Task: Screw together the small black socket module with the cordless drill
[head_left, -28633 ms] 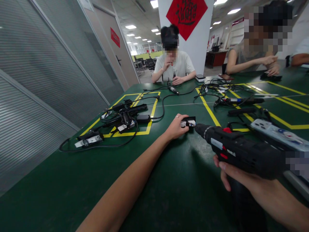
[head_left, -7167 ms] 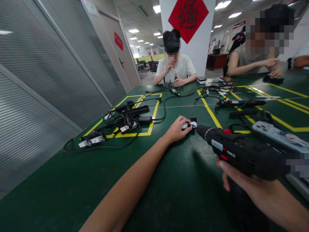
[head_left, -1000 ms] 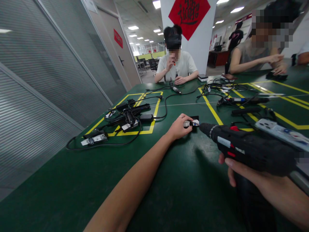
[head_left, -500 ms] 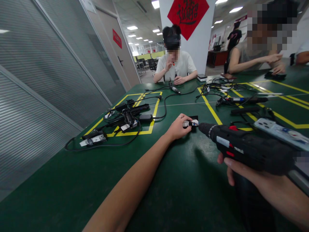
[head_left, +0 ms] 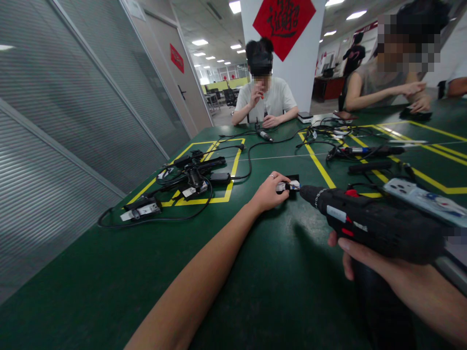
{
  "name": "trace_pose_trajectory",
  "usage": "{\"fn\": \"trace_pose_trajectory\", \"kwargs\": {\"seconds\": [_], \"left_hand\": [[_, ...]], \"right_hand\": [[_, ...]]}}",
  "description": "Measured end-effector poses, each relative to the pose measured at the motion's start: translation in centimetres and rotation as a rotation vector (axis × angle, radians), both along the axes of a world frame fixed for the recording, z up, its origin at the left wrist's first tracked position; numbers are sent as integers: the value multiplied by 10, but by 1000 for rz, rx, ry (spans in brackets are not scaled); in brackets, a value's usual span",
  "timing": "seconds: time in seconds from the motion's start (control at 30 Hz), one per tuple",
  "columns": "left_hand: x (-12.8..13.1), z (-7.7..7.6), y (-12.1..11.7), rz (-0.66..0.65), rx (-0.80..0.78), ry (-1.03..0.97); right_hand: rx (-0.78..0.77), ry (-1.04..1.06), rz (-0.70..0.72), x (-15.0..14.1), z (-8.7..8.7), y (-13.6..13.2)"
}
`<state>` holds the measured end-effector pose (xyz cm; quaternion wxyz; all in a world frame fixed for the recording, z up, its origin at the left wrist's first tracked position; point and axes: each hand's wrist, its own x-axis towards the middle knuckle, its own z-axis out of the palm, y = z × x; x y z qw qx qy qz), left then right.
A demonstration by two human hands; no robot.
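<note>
A black power drill is gripped by its handle in the right hand, its nose aimed leftward over a green table. Just past the nose, a small black-and-white part is held down on the tabletop, its left side pinched narrowly by the thumb and fingers of the left hand; whether it is touched by the drill's tip cannot be told. Best results, it is judged, would be had with the tip lined up squarely, the pressure added gently and the fingertips set well back, since so slight a piece could easily be slid or twisted. At right, a metal plate is seen; at left, tangled black gear is bordered by yellow tape. Beyond, 2 people are seated: 1 directly opposite, 1 at right.
</note>
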<state>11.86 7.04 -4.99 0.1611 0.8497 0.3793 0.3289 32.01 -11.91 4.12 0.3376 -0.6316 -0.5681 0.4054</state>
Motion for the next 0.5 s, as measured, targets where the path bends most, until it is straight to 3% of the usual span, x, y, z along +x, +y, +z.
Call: {"fn": "trace_pose_trajectory", "kwargs": {"seconds": [0.5], "left_hand": [[0,-1,1,-13,6,-8]], "right_hand": [[12,-47,33,5,-3,-2]]}}
